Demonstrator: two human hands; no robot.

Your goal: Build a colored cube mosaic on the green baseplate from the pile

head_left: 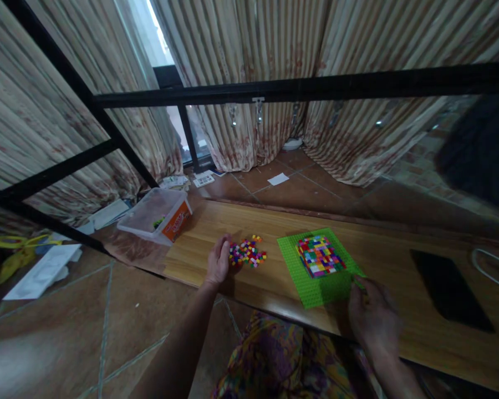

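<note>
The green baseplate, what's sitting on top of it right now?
On the green baseplate sits a square patch of multicoloured bricks, toward its far side. The right hand grips its near right corner, covering that bit. What lies under the bricks cannot be seen.

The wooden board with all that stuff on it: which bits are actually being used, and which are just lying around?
In use:
left hand at the loose coloured bricks
right hand at the green baseplate, with its patch of bricks

Lying about:
clear plastic tub
black slab
white cable
papers on the floor
</note>
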